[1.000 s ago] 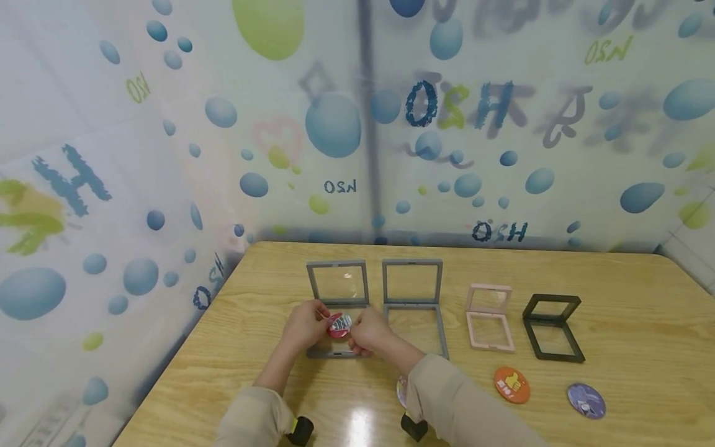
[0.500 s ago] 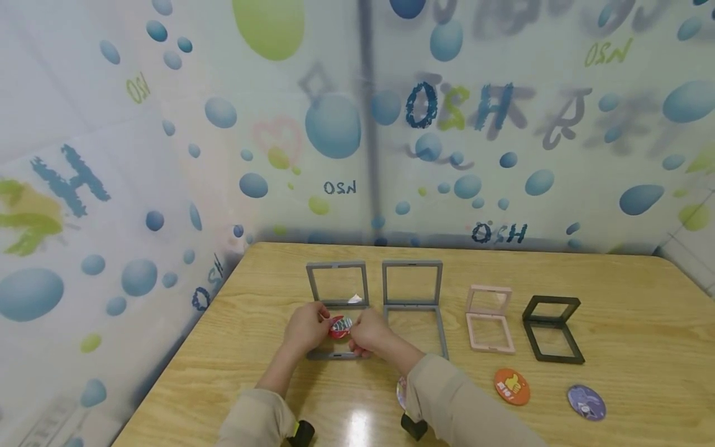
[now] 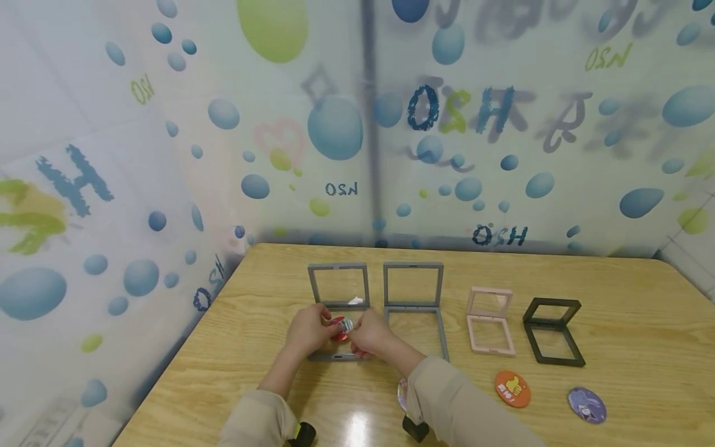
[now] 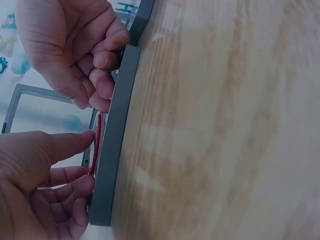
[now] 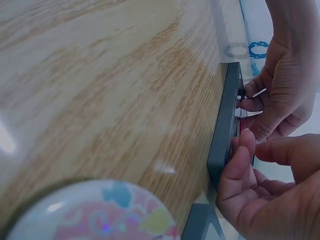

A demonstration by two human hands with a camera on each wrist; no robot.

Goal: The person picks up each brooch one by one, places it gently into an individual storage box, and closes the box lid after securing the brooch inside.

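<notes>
In the head view my left hand (image 3: 308, 329) pinches a round red badge (image 3: 347, 325) with a striped picture by its left side. My right hand (image 3: 371, 333) has its fingers curled at the badge's right edge, thumb and forefinger pinching there. Both hands work over the lower half of a grey hinged display frame (image 3: 337, 358) with clear film, its upper half standing up. In the left wrist view the badge (image 4: 97, 145) appears edge-on, close over the frame's front bar (image 4: 117, 135). The right wrist view shows only a sliver of red between the fingers.
A second grey frame (image 3: 413, 305) stands unfolded just right of it, then a pink frame (image 3: 490, 352) and a black frame (image 3: 560, 360). Nearer me lie an orange badge (image 3: 512, 389), a purple badge (image 3: 587, 405) and a pale patterned badge (image 5: 100, 215) partly hidden by my right sleeve.
The badge tilts slightly and the left thumb now covers more of its face. Both hands stay nearly in place over the frame. The view has shifted a little.
</notes>
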